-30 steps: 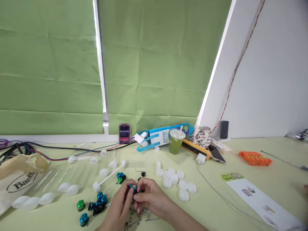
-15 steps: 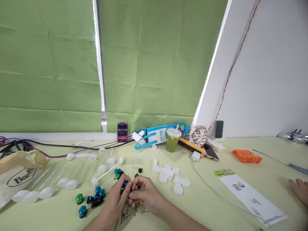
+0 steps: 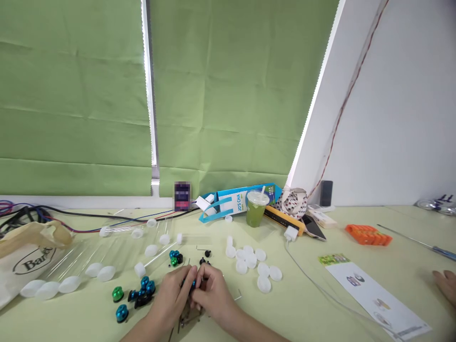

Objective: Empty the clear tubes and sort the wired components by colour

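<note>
Low at the centre of the head view, my left hand [image 3: 175,290] has its fingers closed round a small blue and black part [image 3: 194,283]. My right hand [image 3: 213,290] meets it from the other side, fingers pinched on the same part, which is mostly hidden. Beneath the hands lie small metal pieces [image 3: 188,317], partly covered. Blue and black knob-like parts [image 3: 144,290] are heaped left of my left hand, beside a green one [image 3: 118,294] and a separate blue one [image 3: 121,312]. Beyond the hands sit more small blue, green and black parts [image 3: 174,257].
Clear tubes with white caps [image 3: 106,273] spread over the left. Loose white caps [image 3: 251,260], a green drink cup [image 3: 256,209] and a white cable [image 3: 320,285] lie right of centre. Another person's hand [image 3: 445,283] rests at the right edge, near a screwdriver [image 3: 441,251].
My hands have drawn closer together and moved slightly lower round the part. A small bent metal key now shows right of my right hand. The view has shifted slightly.
</note>
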Demonstrator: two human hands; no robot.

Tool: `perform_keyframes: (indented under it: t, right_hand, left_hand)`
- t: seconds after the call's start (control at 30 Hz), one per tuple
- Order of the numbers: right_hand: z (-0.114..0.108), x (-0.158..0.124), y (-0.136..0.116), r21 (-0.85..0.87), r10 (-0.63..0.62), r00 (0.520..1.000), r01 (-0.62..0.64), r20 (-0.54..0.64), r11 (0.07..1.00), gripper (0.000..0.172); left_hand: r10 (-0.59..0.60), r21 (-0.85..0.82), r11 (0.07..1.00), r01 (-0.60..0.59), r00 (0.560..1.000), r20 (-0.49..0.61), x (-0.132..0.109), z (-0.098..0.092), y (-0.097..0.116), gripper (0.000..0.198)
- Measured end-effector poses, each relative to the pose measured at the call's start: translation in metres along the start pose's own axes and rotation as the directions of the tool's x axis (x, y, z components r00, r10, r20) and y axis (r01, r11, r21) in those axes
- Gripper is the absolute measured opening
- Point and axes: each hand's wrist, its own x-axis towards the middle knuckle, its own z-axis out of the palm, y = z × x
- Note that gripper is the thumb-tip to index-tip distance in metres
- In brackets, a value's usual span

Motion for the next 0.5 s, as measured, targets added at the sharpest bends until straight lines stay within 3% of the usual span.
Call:
perform_keyframes:
  t: [0.1, 0.23, 0.37, 0.43, 0.5]
  right_hand:
    - [-0.003, 0.003, -0.006, 0.055, 0.071, 0.997, -0.069, -0.040, 0.996, 0.020]
    - [0.000, 0.001, -0.013, -0.043, 0.077, 0.997, -0.077, -0.014, 0.996, 0.017]
    - [0.006, -0.006, -0.014, -0.310, -0.157, 0.987, 0.138, -0.037, 0.941, 0.013]
    - [0.008, -0.008, -0.012, -0.413, -0.270, 0.963, 0.240, -0.014, 0.879, 0.013]
    - [0.008, -0.007, -0.009, -0.420, -0.282, 0.959, 0.257, 0.003, 0.870, 0.013]
  left_hand:
    - [0.068, -0.048, 0.997, -0.066, 0.997, 0.038, -0.001, 0.003, -0.001, 0.024]
    - [-0.003, -0.072, 0.997, 0.005, 1.000, 0.028, 0.002, 0.007, -0.009, 0.027]
    - [-0.089, -0.131, 0.988, 0.084, 0.995, -0.032, 0.009, 0.007, -0.010, 0.041]
    - [-0.153, -0.160, 0.974, 0.158, 0.987, 0.041, 0.013, 0.004, -0.010, 0.046]
    - [-0.218, -0.145, 0.961, 0.235, 0.968, 0.122, 0.016, 0.000, -0.008, 0.049]
